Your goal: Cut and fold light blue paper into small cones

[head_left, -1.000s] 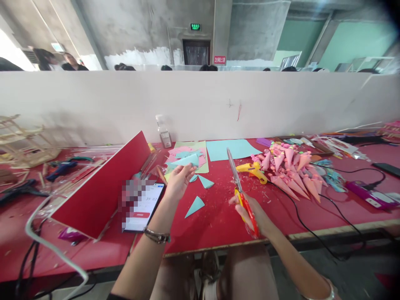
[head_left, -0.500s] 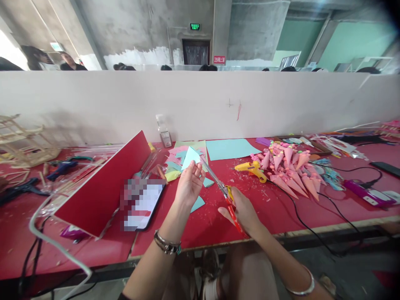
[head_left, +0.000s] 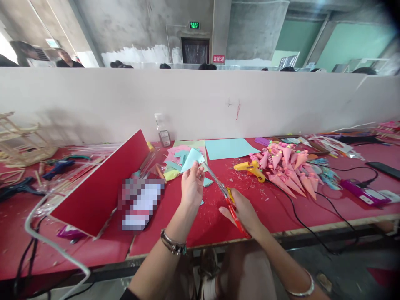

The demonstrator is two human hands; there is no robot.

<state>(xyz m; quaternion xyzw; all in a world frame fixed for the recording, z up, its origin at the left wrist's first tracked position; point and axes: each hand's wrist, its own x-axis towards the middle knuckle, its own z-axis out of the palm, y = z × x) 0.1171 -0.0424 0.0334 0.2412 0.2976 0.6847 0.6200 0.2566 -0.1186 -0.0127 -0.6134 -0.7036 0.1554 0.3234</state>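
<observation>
Between the fingers of my left hand [head_left: 193, 183] is a light blue piece of paper [head_left: 191, 159] with a pointed corner. My right hand [head_left: 245, 212] grips a pair of scissors [head_left: 230, 203] with red and yellow handles. Their long metal blades point up and left, and the tips reach the paper's right edge; I cannot tell whether they are cutting into it. Below my left hand a small blue paper piece [head_left: 207, 182] lies on the red tabletop [head_left: 218, 229]. Colored paper scraps [head_left: 173, 157] lie behind the held piece.
A yellow glue gun [head_left: 251, 168] lies right of the scissors, beside a heap of pink cones [head_left: 289, 166]. Behind is a blue sheet [head_left: 231, 148]. Left are a phone [head_left: 142, 206] and an upright red board [head_left: 103, 187]. A small bottle [head_left: 163, 134] stands against the white partition [head_left: 193, 100].
My left hand has shifted slightly right and tilted the paper over to the right, toward the scissors. The right hand keeps its hold on the scissors, almost unmoved.
</observation>
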